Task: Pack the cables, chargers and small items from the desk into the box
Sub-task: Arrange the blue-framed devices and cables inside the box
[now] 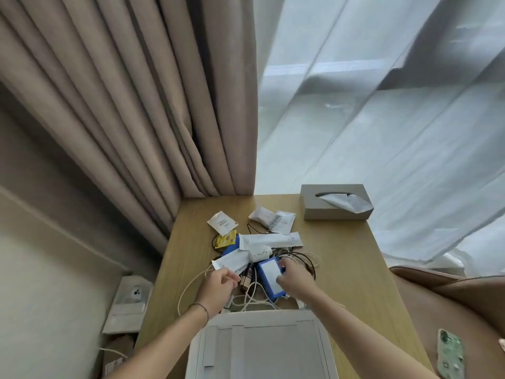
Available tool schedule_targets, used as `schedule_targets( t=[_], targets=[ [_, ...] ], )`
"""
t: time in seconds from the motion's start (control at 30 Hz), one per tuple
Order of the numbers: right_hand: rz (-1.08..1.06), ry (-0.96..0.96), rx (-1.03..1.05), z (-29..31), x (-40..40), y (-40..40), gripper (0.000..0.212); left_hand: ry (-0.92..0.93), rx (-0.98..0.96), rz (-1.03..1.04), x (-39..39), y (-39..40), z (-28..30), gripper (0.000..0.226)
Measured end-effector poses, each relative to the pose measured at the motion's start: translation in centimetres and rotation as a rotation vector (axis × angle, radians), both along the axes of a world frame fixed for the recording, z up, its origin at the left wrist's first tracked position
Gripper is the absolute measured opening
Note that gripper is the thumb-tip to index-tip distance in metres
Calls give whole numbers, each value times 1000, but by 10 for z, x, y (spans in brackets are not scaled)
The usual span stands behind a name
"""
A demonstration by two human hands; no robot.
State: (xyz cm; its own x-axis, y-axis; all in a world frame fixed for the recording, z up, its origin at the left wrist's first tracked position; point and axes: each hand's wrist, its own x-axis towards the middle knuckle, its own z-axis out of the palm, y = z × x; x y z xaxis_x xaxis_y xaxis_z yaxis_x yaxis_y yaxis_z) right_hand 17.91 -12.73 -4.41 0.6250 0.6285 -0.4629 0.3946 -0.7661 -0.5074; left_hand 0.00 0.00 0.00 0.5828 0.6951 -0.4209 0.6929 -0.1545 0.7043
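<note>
Hands reach out over a light wooden desk (355,269) seen from above, toward a heap of small items at its middle. The right hand (293,279) grips a blue rectangular case with a white label (269,279), its fingers curled over the case's far right edge and the thumb against the near side; the case lies tilted on tangled cables. The left hand (218,284) hovers just left of it, fingers loosely curled with the tips close together near a white cable (188,285) that loops off to the left; whether they actually pinch the cable cannot be told. Between the two hands stands a small dark brown bottle (247,279). Beyond the fingers lie a white charger plug (259,253), long white paper sleeves (270,239), a yellow sachet (224,239), and black cables (303,259). An open grey cardboard box (262,346) sits at the desk's near edge, below the wrists. A grey tissue box (334,203) stands at the far right corner.
</note>
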Motion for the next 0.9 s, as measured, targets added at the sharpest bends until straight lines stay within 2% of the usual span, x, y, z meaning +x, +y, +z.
schedule_targets(
  t=[0.1,0.17,0.27,0.47,0.57,0.67,0.77,0.9],
  targets=[
    [129,-96,-98,-6,-2,18,64,17,-9,-8,3,3,-7,31],
    [164,-182,-168,-10,-8,28,57,32,-23,-5,3,4,-5,28],
    [166,-280,-282,-15,-12,41,48,51,-18,-14,0,6,-4,27],
    [167,-352,-390,-25,-3,56,56,38,-12,-4,-2,12,-8,27],
    [164,-366,-364,-30,0,56,62,19,-13,-13,0,9,-7,30],
    [137,-337,-285,-29,4,52,52,-9,-26,-8,3,4,-3,32],
    [92,-272,-204,-23,10,46,58,-88,-63,20,6,-1,0,33],
    [35,-244,-72,-5,17,30,55,-179,-85,33,7,-12,9,31]
  ],
)
